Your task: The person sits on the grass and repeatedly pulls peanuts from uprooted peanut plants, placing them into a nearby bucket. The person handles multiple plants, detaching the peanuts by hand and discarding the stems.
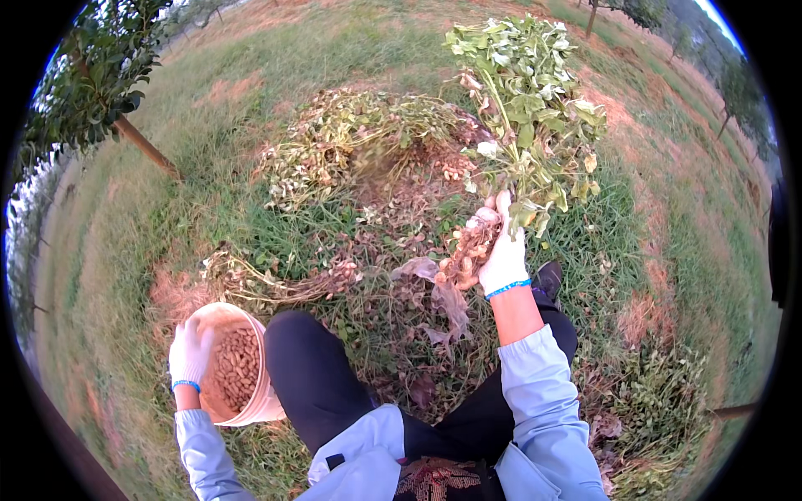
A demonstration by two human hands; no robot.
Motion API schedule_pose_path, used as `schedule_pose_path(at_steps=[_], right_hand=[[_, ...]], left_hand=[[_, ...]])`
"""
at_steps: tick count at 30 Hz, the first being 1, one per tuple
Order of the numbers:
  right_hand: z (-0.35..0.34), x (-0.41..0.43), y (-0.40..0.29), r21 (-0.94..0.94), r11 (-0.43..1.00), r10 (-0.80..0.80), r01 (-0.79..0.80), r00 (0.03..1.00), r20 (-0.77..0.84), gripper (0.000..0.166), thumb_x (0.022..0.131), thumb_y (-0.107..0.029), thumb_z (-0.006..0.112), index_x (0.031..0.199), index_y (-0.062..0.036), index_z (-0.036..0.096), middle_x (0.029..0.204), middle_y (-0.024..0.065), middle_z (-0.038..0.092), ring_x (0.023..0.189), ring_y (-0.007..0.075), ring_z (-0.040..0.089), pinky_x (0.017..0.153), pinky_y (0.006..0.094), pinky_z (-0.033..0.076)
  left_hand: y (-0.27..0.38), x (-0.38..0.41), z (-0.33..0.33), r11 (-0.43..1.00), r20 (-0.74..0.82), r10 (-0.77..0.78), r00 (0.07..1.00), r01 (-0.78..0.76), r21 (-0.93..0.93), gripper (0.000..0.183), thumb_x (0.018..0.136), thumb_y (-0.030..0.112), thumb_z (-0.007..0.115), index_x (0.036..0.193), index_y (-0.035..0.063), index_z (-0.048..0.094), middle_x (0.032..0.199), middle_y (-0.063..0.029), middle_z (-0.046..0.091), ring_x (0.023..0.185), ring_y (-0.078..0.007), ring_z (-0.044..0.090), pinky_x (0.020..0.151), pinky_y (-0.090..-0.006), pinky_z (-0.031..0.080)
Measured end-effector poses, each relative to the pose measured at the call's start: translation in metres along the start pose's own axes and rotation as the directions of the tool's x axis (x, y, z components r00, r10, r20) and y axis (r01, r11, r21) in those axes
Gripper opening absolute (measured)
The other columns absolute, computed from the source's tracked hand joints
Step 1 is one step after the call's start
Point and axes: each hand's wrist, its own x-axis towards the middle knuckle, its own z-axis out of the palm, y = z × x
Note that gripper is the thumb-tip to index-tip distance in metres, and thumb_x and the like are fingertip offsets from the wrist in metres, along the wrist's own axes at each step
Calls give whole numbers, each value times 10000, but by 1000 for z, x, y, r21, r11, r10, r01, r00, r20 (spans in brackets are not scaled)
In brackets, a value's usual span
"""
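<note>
My right hand [506, 253], in a white knit glove with a blue cuff edge, grips an uprooted peanut plant [532, 106] near its roots. A cluster of peanut pods [467, 250] with roots hangs at the palm's left side, and the leafy stems reach up and away. My left hand [190, 352], in a matching glove, is at the left rim of a white plastic bucket [266, 401], fingers spread and partly over the opening; whether it touches the rim is unclear. Unshelled peanuts [235, 369] lie inside the bucket, which leans beside my left knee.
A heap of peanut plants [363, 134] lies ahead on the grass, and a smaller bunch [282, 285] beyond the bucket. Torn plastic film [448, 307] lies between my legs. More plants [658, 401] are at right. A tree trunk [147, 147] stands at left.
</note>
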Motion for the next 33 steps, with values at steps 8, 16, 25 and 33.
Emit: schedule_pose_path(at_steps=[8, 16, 25, 33], right_hand=[[-9, 3, -3, 66, 997, 27, -33, 996, 88, 276, 995, -446, 626, 960, -180, 561, 655, -85, 398, 599, 99, 445, 567, 269, 416], [-8, 6, -5, 197, 969, 96, -150, 961, 259, 240, 1022, -420, 586, 942, -196, 551, 596, -110, 307, 534, 56, 333, 502, 239, 305], [9, -9, -4, 102, 979, 159, -177, 974, 159, 369, 1064, -441, 483, 838, -149, 492, 538, -117, 322, 427, 40, 269, 464, 231, 281], [-2, -7, -7, 252, 924, 116, -288, 839, 532, 494, 1069, -543, 380, 745, -188, 492, 528, -109, 323, 451, 81, 337, 567, 330, 382]], left_hand=[[252, 22, -47, 459, -263, 648, 715, -642, -614, 198, 919, 99, 646, 1104, 36, 680, 1019, -94, 670, 929, -212, 665, 844, -317, 530], [372, 24, -6, 215, -295, 787, 542, -689, -692, 250, 900, 162, 698, 1126, 64, 658, 993, -102, 641, 961, -263, 662, 843, -350, 531], [387, 27, 29, -16, -45, 806, 590, -54, -998, 180, 995, 218, 520, 953, 48, 559, 834, -45, 556, 736, -196, 583, 689, -327, 491], [384, 32, 55, -67, 339, 748, 571, 573, -817, 212, 973, 264, 486, 1034, 71, 550, 887, -56, 580, 707, -179, 605, 568, -314, 494]])
